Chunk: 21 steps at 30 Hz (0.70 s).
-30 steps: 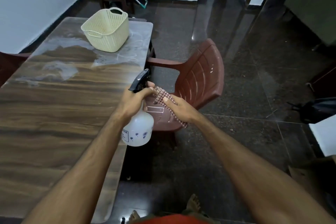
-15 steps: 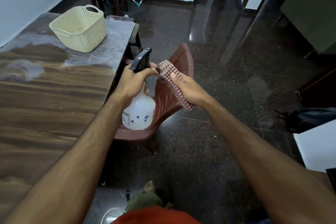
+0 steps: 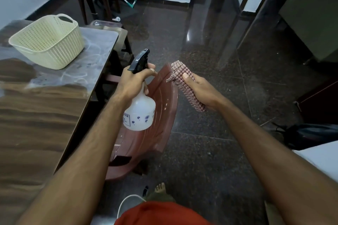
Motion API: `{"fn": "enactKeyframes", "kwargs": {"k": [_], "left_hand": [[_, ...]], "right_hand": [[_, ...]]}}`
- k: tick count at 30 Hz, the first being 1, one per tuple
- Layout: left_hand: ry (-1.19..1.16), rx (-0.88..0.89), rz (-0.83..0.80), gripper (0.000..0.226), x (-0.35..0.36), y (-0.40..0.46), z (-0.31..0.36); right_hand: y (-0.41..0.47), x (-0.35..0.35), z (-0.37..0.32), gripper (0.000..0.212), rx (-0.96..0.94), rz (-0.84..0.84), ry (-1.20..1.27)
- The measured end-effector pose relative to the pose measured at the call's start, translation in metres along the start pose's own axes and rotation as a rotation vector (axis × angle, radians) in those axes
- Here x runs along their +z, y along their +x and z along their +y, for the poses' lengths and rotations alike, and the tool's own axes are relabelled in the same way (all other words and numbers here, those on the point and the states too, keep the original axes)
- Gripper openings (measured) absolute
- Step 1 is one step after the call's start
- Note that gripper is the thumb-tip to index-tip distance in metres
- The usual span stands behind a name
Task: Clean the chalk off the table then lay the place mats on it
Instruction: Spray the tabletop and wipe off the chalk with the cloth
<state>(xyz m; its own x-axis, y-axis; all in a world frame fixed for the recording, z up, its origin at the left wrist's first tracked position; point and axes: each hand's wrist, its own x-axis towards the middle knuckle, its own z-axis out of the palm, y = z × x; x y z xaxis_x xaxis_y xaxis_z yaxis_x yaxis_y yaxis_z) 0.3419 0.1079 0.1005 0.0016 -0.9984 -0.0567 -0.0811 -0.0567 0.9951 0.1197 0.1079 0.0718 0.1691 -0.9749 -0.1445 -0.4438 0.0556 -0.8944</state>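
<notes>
1. Head view: our left hand point(image 3: 131, 80) has its grip clamped round the neck of the bottle point(image 3: 140, 113), held over the chair point(image 3: 155, 124).
2. Our right hand point(image 3: 198, 90) has its grip clamped on the cloth point(image 3: 182, 80).
3. The table point(image 3: 36, 115) lies left, chalk point(image 3: 87, 64) smeared round the basket point(image 3: 49, 42).

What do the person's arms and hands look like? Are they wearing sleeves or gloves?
No sleeves show and there are no gloves: both forearms are bare up to the picture's edge. The left hand and right hand show no rings, watch or bands. A red-orange garment shows at the bottom of the view.
</notes>
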Motion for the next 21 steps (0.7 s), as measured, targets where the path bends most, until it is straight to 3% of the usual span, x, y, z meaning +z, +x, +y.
{"fn": "enactKeyframes", "kwargs": {"k": [12,17,21], "left_hand": [[-0.052,-0.041,0.087,0.01,0.048,0.11,0.008],[0.023,-0.051,0.28,0.006,0.074,0.155,0.002],[0.056,-0.088,0.366,0.015,0.092,0.177,0.004]], "right_hand": [[0.137,-0.08,0.053,0.041,0.02,-0.057,0.003],[0.207,-0.111,0.069,0.031,-0.03,-0.179,0.003],[0.252,-0.133,0.079,0.026,-0.02,-0.298,0.018]]}}
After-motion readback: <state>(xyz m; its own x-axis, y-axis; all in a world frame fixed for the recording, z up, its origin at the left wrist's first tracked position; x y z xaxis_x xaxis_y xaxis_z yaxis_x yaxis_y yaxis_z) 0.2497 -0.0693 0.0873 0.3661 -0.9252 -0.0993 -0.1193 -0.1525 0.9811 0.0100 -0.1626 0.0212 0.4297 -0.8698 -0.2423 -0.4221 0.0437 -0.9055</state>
